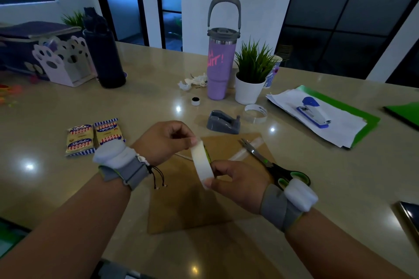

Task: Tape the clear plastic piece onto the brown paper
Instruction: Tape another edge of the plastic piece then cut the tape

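Observation:
A white roll of tape is held upright between both hands above the brown paper, which lies flat on the table in front of me. My left hand pinches the roll's top edge. My right hand grips its lower edge with thumb and fingers. A clear plastic strip lies on the far part of the paper, beside the green-handled scissors that rest across the paper's right corner.
A grey tape dispenser and a clear tape ring sit beyond the paper. Further back stand a purple tumbler, a potted plant and a dark bottle. Two snack packs lie left, a blue stapler on papers right.

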Available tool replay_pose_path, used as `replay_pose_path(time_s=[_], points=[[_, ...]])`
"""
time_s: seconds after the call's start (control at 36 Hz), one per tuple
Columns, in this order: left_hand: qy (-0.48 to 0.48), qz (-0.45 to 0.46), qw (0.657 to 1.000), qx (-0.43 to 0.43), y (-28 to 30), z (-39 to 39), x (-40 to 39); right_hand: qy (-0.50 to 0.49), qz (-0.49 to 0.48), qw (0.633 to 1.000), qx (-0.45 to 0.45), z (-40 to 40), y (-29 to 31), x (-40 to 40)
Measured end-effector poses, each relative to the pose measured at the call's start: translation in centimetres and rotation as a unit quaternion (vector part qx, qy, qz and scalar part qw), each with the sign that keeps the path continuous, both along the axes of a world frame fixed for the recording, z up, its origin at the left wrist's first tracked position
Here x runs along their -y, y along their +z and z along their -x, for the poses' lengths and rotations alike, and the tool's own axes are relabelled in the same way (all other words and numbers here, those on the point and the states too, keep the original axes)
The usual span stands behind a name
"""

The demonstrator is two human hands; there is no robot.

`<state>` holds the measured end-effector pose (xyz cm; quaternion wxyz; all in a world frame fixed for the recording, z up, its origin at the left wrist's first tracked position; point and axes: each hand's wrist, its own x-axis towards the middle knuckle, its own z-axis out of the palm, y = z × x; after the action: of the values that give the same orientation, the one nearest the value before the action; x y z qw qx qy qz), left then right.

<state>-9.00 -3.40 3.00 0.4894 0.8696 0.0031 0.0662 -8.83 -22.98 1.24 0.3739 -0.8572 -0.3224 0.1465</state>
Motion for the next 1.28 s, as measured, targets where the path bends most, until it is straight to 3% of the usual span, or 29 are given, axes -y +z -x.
replay_pose_path(time_s=[0.22,0.39,0.47,0.56,0.67,0.81,0.97,1.17,1.28], points=[[0.032,-0.016,0.999,0.038,0.2,-0.1,-0.8,-0.021,0.031,0.999,-0.004,0.3,0.5,-0.9],[0.065,-0.119,0.989,0.062,0.3,-0.1,-0.9,-0.006,0.084,0.996,0.03,-0.4,1.1,-2.2],[0.122,-0.088,0.985,0.084,0.5,-0.3,-2.2,-0.022,0.094,0.995,-0.019,-0.8,1.3,-2.1],[0.136,-0.079,0.985,0.064,0.5,-0.4,-4.1,-0.035,0.071,0.996,-0.05,-1.0,1.6,-1.2],[0.188,-0.053,0.981,0.022,-1.0,-0.9,-5.7,-0.023,0.13,0.991,0.021,-2.0,1.6,-0.7],[0.243,-0.023,0.969,-0.019,-3.7,-2.3,-7.2,-0.047,0.16,0.986,0.031,-3.1,0.8,0.2],[0.24,-0.024,0.969,-0.052,-6.3,-3.5,-6.8,-0.088,0.151,0.982,0.068,-3.9,0.5,1.0],[0.229,-0.046,0.97,-0.064,-8.1,-3.5,-6.9,-0.159,0.065,0.983,0.06,-5.1,0.4,2.1],[0.202,-0.066,0.974,-0.083,-8.3,-3.8,-7.2,-0.163,0.093,0.981,0.06,-5.6,0.0,1.8]])
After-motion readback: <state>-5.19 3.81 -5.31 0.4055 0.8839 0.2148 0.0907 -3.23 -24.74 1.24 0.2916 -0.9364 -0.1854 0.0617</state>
